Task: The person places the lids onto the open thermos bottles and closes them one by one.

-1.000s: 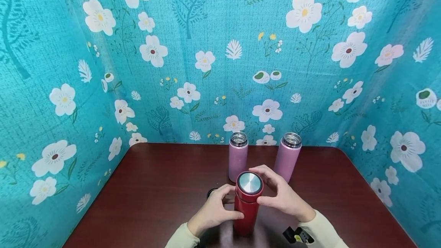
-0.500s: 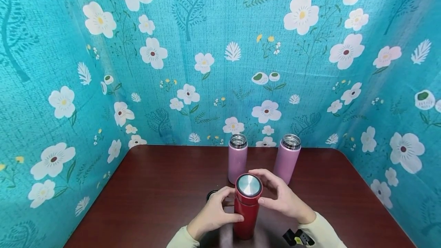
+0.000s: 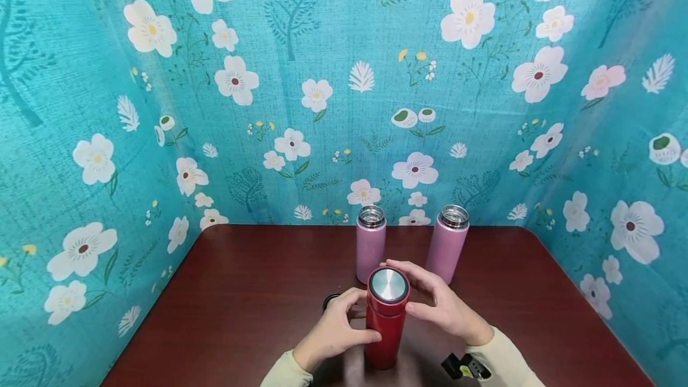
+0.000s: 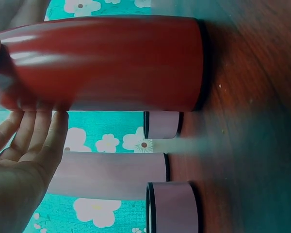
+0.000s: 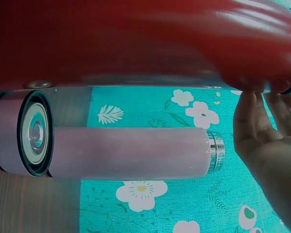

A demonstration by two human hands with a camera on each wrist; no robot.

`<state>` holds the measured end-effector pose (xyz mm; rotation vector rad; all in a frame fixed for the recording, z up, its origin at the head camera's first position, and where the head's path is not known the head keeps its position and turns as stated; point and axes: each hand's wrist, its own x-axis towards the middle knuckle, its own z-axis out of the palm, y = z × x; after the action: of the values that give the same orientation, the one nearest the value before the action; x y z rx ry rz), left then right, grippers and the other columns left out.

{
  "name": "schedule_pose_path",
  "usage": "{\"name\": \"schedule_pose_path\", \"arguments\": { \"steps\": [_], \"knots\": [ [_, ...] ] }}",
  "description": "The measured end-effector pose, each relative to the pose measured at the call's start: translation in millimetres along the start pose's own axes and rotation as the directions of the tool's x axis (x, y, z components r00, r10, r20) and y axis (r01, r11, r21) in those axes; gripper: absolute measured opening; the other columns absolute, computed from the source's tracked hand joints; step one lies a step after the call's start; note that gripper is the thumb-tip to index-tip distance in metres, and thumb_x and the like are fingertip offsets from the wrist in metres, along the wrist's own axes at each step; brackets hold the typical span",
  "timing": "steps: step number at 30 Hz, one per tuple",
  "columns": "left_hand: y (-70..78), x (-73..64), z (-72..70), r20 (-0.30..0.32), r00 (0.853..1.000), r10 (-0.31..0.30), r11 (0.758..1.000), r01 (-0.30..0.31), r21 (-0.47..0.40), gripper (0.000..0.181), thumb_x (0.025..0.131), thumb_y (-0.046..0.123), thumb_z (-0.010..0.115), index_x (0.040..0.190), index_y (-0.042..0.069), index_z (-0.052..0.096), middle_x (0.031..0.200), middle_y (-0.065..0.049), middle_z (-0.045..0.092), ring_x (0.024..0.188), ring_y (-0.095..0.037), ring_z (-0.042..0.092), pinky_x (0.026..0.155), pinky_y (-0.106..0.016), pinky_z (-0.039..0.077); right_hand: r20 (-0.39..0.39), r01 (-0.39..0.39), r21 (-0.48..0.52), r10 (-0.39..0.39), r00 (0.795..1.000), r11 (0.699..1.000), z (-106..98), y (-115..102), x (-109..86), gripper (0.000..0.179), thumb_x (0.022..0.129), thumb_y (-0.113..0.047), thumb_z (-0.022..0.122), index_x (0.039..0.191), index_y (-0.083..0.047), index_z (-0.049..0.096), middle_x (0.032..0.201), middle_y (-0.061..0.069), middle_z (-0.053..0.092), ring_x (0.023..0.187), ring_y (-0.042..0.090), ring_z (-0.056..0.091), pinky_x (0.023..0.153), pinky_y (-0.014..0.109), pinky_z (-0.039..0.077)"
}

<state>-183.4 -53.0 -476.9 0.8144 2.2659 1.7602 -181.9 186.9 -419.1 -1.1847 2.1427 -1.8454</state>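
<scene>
A red thermos [image 3: 384,339] with a silver-topped lid [image 3: 389,285] stands upright near the front of the table. My left hand [image 3: 338,328] grips its body, thumb in front and fingers round the left side. My right hand [image 3: 441,303] holds the lid between thumb and fingers from the right. In the right wrist view, the fingertips of the right hand [image 5: 271,128] touch the thermos [image 5: 136,43] near its top. Two lidless pink bottles, one on the left [image 3: 371,249] and one on the right [image 3: 448,246], stand behind it with their steel mouths uncovered.
Two pink lids, one smaller in view [image 4: 163,124] and one nearer [image 4: 177,208], sit on the table in the left wrist view. The dark red-brown table [image 3: 258,291] ends at a blue flowered cloth [image 3: 322,136], which hangs at the back and both sides.
My right thumb and fingers have shifted slightly round the lid. The left hand, the thermos and the pink bottles stay where they were.
</scene>
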Motion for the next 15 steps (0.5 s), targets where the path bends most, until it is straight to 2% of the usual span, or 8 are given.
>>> {"name": "schedule_pose_path", "arguments": {
  "steps": [3, 7, 10, 13, 15],
  "knots": [
    [-1.1, 0.5, 0.1, -0.005, 1.000, 0.024, 1.000, -0.024, 0.009, 0.051, 0.075, 0.032, 0.080, 0.121, 0.027, 0.058, 0.116, 0.008, 0.059, 0.105, -0.013, 0.057, 0.085, -0.030, 0.050, -0.001, 0.018, -0.006, -0.018, 1.000, 1.000, -0.3, 0.1, -0.2, 0.060, 0.087, -0.004, 0.057, 0.143, -0.002, 0.035, 0.136, 0.012, 0.048, 0.121, 0.024, 0.050, 0.097, 0.035, 0.042],
    [16.1, -3.3, -2.1, -0.002, 0.998, 0.060, 0.998, -0.060, 0.003, 0.048, 0.076, 0.024, 0.080, 0.119, 0.018, 0.059, 0.112, 0.005, 0.060, 0.103, -0.016, 0.059, 0.085, -0.036, 0.051, -0.025, 0.032, -0.015, -0.032, 0.999, 0.999, 0.7, 0.8, 0.0, 0.058, 0.085, -0.004, 0.060, 0.139, -0.002, 0.038, 0.129, 0.013, 0.053, 0.117, 0.026, 0.053, 0.097, 0.035, 0.043],
    [17.9, -4.1, -2.2, -0.008, 0.997, 0.077, 0.997, -0.077, -0.007, 0.048, 0.076, 0.019, 0.080, 0.119, 0.014, 0.059, 0.112, 0.003, 0.060, 0.102, -0.019, 0.060, 0.085, -0.036, 0.051, -0.052, 0.024, -0.010, -0.025, 0.998, 1.000, 2.0, 3.6, 0.7, 0.058, 0.083, -0.005, 0.064, 0.136, -0.003, 0.040, 0.127, 0.013, 0.054, 0.116, 0.027, 0.053, 0.098, 0.034, 0.042],
    [1.2, -0.6, -0.1, -0.016, 0.995, 0.100, 0.995, -0.100, -0.003, 0.051, 0.075, 0.019, 0.080, 0.120, 0.014, 0.059, 0.114, 0.002, 0.060, 0.103, -0.020, 0.060, 0.084, -0.031, 0.050, -0.071, 0.017, 0.005, -0.017, 0.997, 1.000, 3.6, 5.8, 1.0, 0.059, 0.081, -0.003, 0.067, 0.134, -0.002, 0.040, 0.126, 0.013, 0.055, 0.116, 0.027, 0.053, 0.099, 0.033, 0.041],
    [-4.8, 1.2, 1.0, -0.017, 0.995, 0.102, 0.995, -0.102, -0.002, 0.051, 0.075, 0.022, 0.081, 0.121, 0.016, 0.058, 0.115, 0.003, 0.059, 0.104, -0.020, 0.059, 0.085, -0.030, 0.050, -0.071, 0.013, 0.013, -0.012, 0.997, 1.000, 3.4, 5.3, 1.0, 0.060, 0.082, -0.003, 0.067, 0.135, -0.001, 0.039, 0.127, 0.014, 0.054, 0.117, 0.027, 0.053, 0.099, 0.033, 0.040]
  ]
}}
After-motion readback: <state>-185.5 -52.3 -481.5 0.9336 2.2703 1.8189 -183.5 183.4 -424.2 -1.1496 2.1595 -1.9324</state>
